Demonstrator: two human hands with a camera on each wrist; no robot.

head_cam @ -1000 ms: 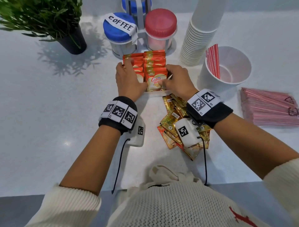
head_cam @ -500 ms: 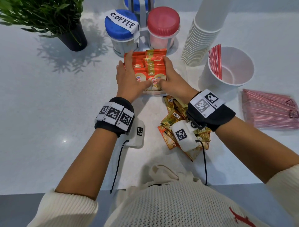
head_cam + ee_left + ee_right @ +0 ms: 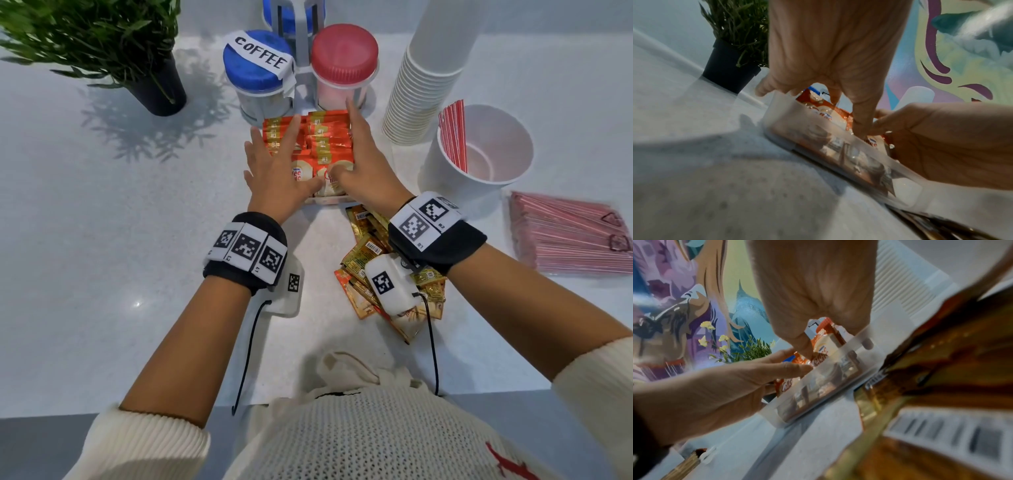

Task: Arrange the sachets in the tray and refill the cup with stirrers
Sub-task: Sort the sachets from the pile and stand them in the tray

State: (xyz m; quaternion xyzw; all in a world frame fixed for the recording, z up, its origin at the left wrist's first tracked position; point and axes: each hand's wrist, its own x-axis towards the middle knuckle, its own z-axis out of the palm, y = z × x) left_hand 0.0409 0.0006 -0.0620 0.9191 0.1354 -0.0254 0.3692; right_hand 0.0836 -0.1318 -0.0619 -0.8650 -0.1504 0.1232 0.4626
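Observation:
Rows of orange creamer sachets (image 3: 323,144) stand packed in a clear tray (image 3: 329,201). My left hand (image 3: 274,161) lies with straight fingers over the left rows. Along the right rows my right hand (image 3: 363,157) stretches flat, fingertips near the red jar. The thumbs meet on the front sachets. The left wrist view shows the left hand (image 3: 828,65) pressing the sachets (image 3: 818,104) behind the tray wall (image 3: 818,139). A white cup (image 3: 442,178) holds a few red stirrers (image 3: 452,133). A pink stirrer pack (image 3: 568,236) lies to its right.
Loose gold sachets (image 3: 366,246) lie under my right wrist. Behind the tray stand a blue-lidded coffee jar (image 3: 257,68) and a red-lidded jar (image 3: 344,61). A stack of paper cups (image 3: 428,89) rises at the back right, a potted plant (image 3: 102,41) at the back left.
Both hands have slid from the tray's front end back over the sachet rows, and their fingers have straightened out flat.

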